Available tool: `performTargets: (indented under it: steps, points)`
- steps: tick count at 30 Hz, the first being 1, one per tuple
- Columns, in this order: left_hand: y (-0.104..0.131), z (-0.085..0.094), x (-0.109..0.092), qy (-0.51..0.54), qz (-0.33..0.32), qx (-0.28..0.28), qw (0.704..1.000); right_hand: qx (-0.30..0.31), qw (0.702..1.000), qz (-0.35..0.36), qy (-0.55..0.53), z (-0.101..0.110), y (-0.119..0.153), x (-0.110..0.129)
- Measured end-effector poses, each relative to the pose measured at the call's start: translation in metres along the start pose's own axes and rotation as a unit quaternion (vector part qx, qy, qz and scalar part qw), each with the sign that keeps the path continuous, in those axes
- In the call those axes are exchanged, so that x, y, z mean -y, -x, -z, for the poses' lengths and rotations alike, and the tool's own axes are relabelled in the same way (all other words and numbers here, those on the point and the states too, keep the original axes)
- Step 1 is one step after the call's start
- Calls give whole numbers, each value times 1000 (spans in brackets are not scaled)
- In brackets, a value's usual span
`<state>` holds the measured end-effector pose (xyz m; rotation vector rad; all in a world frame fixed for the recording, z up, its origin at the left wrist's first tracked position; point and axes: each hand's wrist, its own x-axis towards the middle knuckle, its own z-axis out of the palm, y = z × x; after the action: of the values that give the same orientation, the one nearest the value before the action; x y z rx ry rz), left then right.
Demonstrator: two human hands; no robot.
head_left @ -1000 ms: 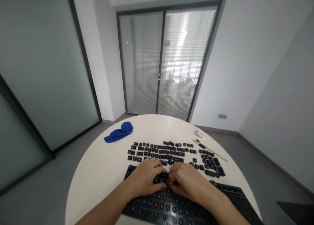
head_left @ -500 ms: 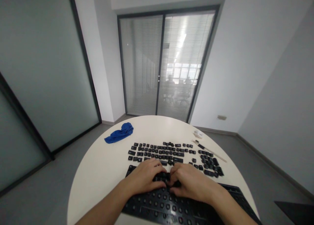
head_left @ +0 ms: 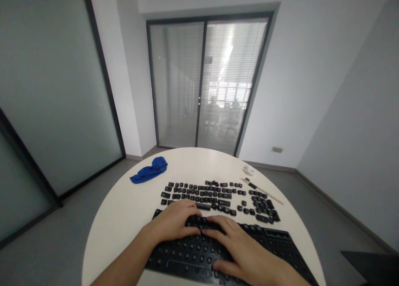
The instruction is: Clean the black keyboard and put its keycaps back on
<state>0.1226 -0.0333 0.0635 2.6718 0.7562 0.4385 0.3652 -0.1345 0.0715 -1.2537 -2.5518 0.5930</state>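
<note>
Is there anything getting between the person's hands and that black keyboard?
Nothing visible does. The left hand and right hand both appear to rest right on the keyboard. The loose keycaps lie beyond its far edge, and the blue cloth sits farther off to the left.

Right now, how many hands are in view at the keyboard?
2: the left hand over the far part of the keyboard, and the right hand beside it, to its right. Both show plainly.
</note>
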Motion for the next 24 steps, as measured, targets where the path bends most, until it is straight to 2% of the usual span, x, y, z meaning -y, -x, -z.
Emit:
performTargets:
  steps: [4, 7, 10, 13, 14, 18, 24]
  points:
    - [3, 5, 3, 0, 14, 2, 1000, -4, 1000, 14, 2, 1, -6, 2]
    - [5, 5, 5, 1, 15, 1, 1000, -20, 999, 27, 7, 11, -14, -4]
    - [4, 3, 9, 3, 12, -3, 1000, -104, 994, 9, 37, 27, -31, -25]
    - [4, 1, 11, 6, 7, -7, 1000, -161, 977, -71, 116, 44, -58, -59]
    - [4, 1, 12, 7, 5, -8, 1000, -166, 969, -108, 145, 49, -68, -70]
    - [4, 1, 13, 11, 3, -10, 1000, -169, 958, -163, 166, 62, -107, -102]
    - [4, 3, 12, 13, -1, -10, 1000, -135, 955, -208, 165, 53, -149, -117]
